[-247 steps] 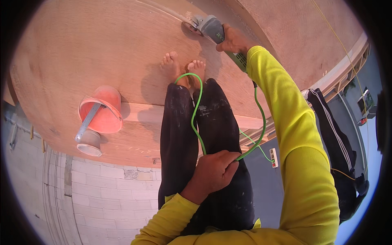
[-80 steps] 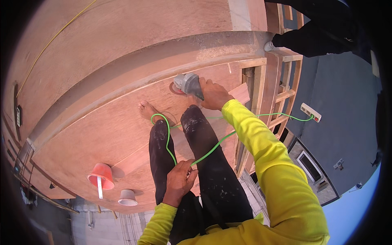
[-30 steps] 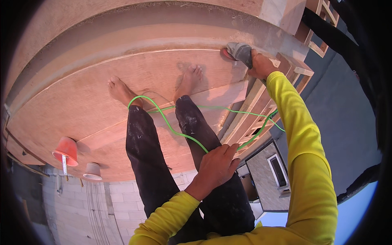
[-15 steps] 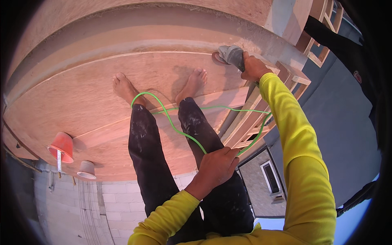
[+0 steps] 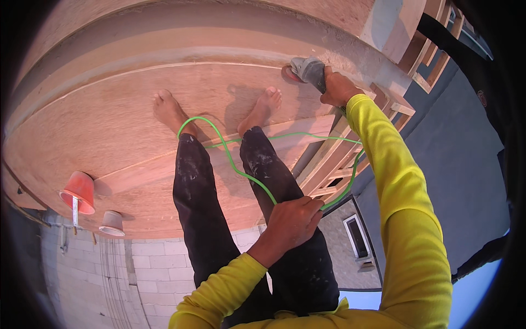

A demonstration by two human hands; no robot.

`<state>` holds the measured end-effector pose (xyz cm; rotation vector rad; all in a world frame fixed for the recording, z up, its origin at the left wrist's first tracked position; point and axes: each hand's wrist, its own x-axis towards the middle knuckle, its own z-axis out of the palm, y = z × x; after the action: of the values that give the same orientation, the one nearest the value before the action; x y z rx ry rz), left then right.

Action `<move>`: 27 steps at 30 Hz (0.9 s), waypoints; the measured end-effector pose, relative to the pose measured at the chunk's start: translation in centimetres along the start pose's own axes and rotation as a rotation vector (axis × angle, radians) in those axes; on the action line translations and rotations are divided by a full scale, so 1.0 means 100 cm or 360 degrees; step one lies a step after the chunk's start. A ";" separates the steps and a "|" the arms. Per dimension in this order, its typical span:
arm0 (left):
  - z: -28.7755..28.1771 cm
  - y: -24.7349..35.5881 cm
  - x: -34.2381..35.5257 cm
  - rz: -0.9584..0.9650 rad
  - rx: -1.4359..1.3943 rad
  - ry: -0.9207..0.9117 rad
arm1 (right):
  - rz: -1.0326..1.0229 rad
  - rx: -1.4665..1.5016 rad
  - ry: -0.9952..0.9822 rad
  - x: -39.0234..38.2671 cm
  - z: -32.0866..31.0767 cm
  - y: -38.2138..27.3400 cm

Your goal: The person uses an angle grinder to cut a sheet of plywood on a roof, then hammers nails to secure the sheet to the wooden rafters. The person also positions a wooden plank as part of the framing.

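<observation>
Right-hand grip (image 5: 338,90) around grey angle grinder (image 5: 311,72), left-hand grip (image 5: 292,223) on green cord (image 5: 257,180), bare feet (image 5: 170,113) on plywood (image 5: 120,120)

Since 2.7 seconds ago, the right hand (image 5: 341,89) and grinder (image 5: 310,71) have moved rightward from the right foot (image 5: 262,111); in the last second, they have shifted back slightly toward it. The left hand (image 5: 292,222) has moved over the right leg (image 5: 304,263). The feet, initially close, are apart.

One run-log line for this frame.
left hand: gripping green cable | right hand: holding angle grinder | nearby: red bucket, smaller pale bucket
</observation>
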<state>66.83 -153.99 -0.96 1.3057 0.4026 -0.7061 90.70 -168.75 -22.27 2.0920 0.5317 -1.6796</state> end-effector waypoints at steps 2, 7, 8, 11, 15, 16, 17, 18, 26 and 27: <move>0.000 0.002 -0.002 -0.0012 -0.0029 0.0008 | 0.0078 -0.0005 -0.0011 -0.004 0.000 0.010; -0.005 0.005 -0.003 0.0016 -0.0072 -0.0040 | -0.0033 0.0033 0.0034 0.002 0.007 0.001; -0.005 0.006 -0.004 0.0017 -0.0080 -0.0051 | -0.0092 0.0051 0.0060 0.005 0.008 -0.011; -0.008 0.005 -0.003 0.0022 -0.0078 -0.0060 | -0.0216 0.0084 0.0034 0.008 -0.007 -0.064; -0.010 -0.001 -0.005 0.0017 -0.0041 -0.0085 | -0.0311 0.0137 0.0115 0.008 -0.012 -0.091; -0.012 -0.002 -0.006 0.0009 -0.0033 -0.0090 | -0.0311 0.0142 0.0130 0.008 -0.011 -0.093; -0.013 -0.002 -0.006 0.0017 -0.0037 -0.0080 | -0.0278 0.0123 0.0112 0.007 -0.012 -0.091; -0.012 -0.002 -0.006 0.0027 -0.0052 -0.0071 | -0.0240 0.0096 0.0088 0.004 -0.012 -0.083; -0.012 0.003 -0.006 0.0002 -0.0030 -0.0156 | 0.0007 0.0017 0.0019 -0.009 -0.004 -0.024; -0.012 0.002 -0.006 -0.0001 -0.0032 -0.0152 | 0.0002 0.0017 0.0036 -0.010 -0.002 -0.020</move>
<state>66.70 -152.64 -0.74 1.2478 0.3320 -0.7604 89.66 -167.00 -21.39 2.1204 0.5292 -1.6635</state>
